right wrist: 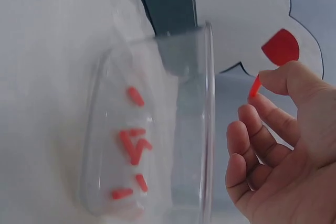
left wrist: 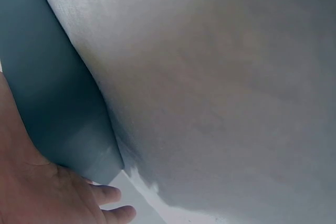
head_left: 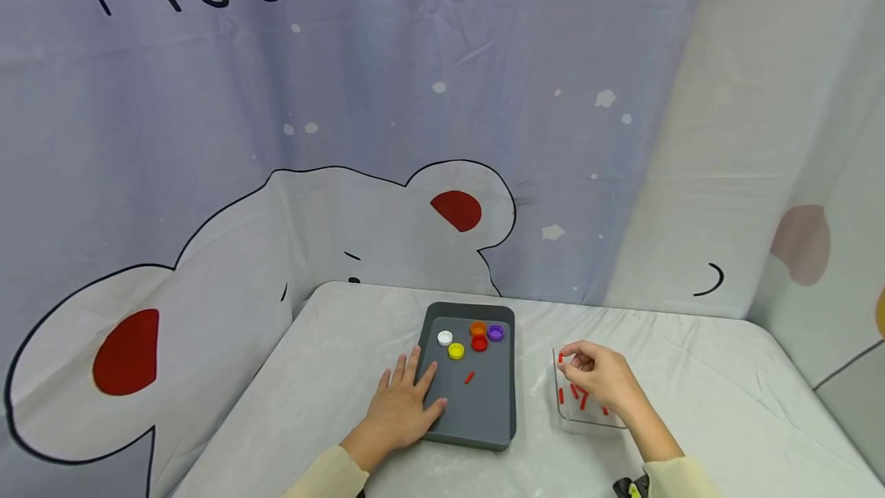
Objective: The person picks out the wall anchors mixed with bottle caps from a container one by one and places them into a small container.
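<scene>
My right hand (head_left: 600,376) pinches a small red stick (right wrist: 255,86) between thumb and forefinger, above a clear plastic box (head_left: 589,423). Inside that box lie several more red sticks (right wrist: 135,96). With fingers spread, my left hand (head_left: 403,407) rests on the left rim of a grey tray (head_left: 477,423). One red stick (head_left: 469,377) lies on the tray floor, below a group of round caps: white (head_left: 445,338), yellow (head_left: 456,351), orange (head_left: 478,328), red (head_left: 479,343) and purple (head_left: 495,333). The left wrist view shows the tray's outer side and part of the left hand.
A white cloth (head_left: 359,321) covers the table under the tray and box. Behind it hangs a printed curtain (head_left: 387,114) with a bear drawing. The box stands to the right of the tray, with a gap of cloth between them.
</scene>
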{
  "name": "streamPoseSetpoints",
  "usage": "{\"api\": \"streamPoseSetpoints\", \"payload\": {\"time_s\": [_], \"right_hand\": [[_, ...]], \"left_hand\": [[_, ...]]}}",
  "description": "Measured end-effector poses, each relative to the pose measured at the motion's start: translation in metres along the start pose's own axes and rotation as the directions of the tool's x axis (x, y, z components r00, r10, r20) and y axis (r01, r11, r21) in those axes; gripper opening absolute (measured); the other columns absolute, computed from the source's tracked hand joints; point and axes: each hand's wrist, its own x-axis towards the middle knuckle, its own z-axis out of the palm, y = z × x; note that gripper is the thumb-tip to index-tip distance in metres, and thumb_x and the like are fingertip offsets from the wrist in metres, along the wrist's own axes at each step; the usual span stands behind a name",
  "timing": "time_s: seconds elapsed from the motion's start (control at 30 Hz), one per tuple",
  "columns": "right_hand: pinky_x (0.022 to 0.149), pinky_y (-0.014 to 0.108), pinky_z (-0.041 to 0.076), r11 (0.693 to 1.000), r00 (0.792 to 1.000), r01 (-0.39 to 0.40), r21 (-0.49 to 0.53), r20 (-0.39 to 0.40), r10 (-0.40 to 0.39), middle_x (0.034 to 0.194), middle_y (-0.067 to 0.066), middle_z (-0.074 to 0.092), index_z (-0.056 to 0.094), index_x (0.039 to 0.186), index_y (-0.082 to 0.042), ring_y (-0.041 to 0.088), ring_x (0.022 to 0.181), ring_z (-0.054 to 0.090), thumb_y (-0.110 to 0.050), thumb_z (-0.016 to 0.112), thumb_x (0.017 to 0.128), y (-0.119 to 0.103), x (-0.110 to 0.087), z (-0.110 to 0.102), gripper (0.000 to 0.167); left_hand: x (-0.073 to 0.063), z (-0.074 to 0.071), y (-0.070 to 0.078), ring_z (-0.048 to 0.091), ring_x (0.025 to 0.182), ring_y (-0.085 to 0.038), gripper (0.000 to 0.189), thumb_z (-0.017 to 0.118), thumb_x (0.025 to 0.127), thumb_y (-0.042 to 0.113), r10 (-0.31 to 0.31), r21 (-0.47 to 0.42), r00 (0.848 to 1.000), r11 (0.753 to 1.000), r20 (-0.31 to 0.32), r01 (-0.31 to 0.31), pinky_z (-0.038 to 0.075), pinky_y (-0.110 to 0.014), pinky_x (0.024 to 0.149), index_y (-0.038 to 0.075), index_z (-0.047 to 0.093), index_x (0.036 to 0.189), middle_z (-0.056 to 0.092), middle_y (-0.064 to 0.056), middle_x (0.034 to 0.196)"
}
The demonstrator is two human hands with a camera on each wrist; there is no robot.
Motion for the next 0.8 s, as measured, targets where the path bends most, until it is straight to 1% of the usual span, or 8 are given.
{"api": "streamPoseSetpoints", "payload": {"time_s": [0.1, 0.23, 0.37, 0.47, 0.6, 0.7, 0.8], "right_hand": [[0.062, 0.025, 0.044, 1.000, 1.000, -0.004, 0.005, 0.016, 0.004, 0.080, -0.005, 0.065, 0.073, 0.106, -0.014, 0.009, 0.073, 0.058, -0.019, 0.076, 0.089, 0.003, 0.000, -0.006, 0.019], [0.066, 0.026, 0.045, 1.000, 0.999, -0.008, -0.005, 0.033, 0.009, 0.080, -0.006, 0.065, 0.073, 0.106, -0.013, 0.009, 0.073, 0.058, -0.021, 0.075, 0.089, 0.008, 0.000, -0.010, 0.019], [0.068, 0.028, 0.046, 1.000, 0.999, -0.018, -0.019, 0.042, 0.019, 0.081, -0.006, 0.065, 0.073, 0.107, -0.013, 0.010, 0.073, 0.058, -0.023, 0.075, 0.089, 0.012, 0.002, -0.012, 0.020], [0.068, 0.030, 0.046, 1.000, 0.999, -0.023, -0.014, 0.046, 0.024, 0.080, -0.004, 0.065, 0.073, 0.108, -0.011, 0.013, 0.071, 0.060, -0.022, 0.075, 0.090, 0.014, 0.004, -0.012, 0.021], [0.067, 0.031, 0.045, 0.999, 0.998, -0.032, -0.009, 0.057, 0.032, 0.080, -0.004, 0.065, 0.072, 0.112, -0.008, 0.016, 0.067, 0.061, -0.022, 0.074, 0.091, 0.017, 0.007, -0.013, 0.025], [0.065, 0.031, 0.044, 0.999, 0.998, -0.035, -0.022, 0.059, 0.036, 0.080, -0.003, 0.064, 0.071, 0.116, -0.007, 0.014, 0.067, 0.058, -0.023, 0.073, 0.093, 0.020, 0.009, -0.012, 0.029], [0.064, 0.030, 0.044, 0.999, 0.998, -0.033, -0.029, 0.049, 0.034, 0.080, -0.003, 0.063, 0.070, 0.118, -0.006, 0.013, 0.068, 0.055, -0.025, 0.072, 0.093, 0.019, 0.012, -0.011, 0.031]], "left_hand": [[0.000, 0.001, 0.000, 0.019, 0.152, -0.044, 0.071, 0.046, 0.101, 0.058, -0.002, 0.001, 1.000, 1.000, 0.001, 0.002, 0.022, -0.065, 0.116, 0.015, 0.041, 0.157, 0.016, -0.018, 0.168], [0.000, 0.001, 0.000, 0.019, 0.152, -0.044, 0.070, 0.046, 0.101, 0.057, -0.001, 0.003, 1.000, 1.000, -0.003, 0.001, 0.022, -0.065, 0.116, 0.014, 0.041, 0.156, 0.017, -0.018, 0.168], [-0.001, -0.001, 0.001, 0.019, 0.152, -0.044, 0.070, 0.046, 0.101, 0.057, -0.006, 0.002, 1.000, 1.000, 0.001, 0.006, 0.022, -0.065, 0.116, 0.015, 0.041, 0.156, 0.017, -0.018, 0.168], [-0.001, -0.001, 0.001, 0.018, 0.153, -0.044, 0.070, 0.046, 0.101, 0.057, -0.011, -0.001, 1.000, 1.000, 0.006, 0.011, 0.021, -0.065, 0.117, 0.015, 0.040, 0.157, 0.016, -0.018, 0.168], [0.000, 0.001, 0.000, 0.019, 0.152, -0.045, 0.070, 0.047, 0.101, 0.056, -0.005, -0.010, 1.000, 1.000, -0.004, 0.005, 0.021, -0.066, 0.116, 0.014, 0.041, 0.156, 0.017, -0.018, 0.168], [0.001, 0.003, -0.002, 0.019, 0.152, -0.044, 0.070, 0.046, 0.101, 0.057, -0.003, -0.006, 1.000, 1.000, -0.012, 0.003, 0.021, -0.066, 0.116, 0.015, 0.041, 0.157, 0.017, -0.018, 0.168], [0.002, 0.006, -0.003, 0.018, 0.153, -0.042, 0.071, 0.043, 0.101, 0.060, -0.011, 0.014, 1.000, 1.000, -0.008, 0.012, 0.021, -0.065, 0.117, 0.017, 0.038, 0.158, 0.014, -0.016, 0.169]]}}
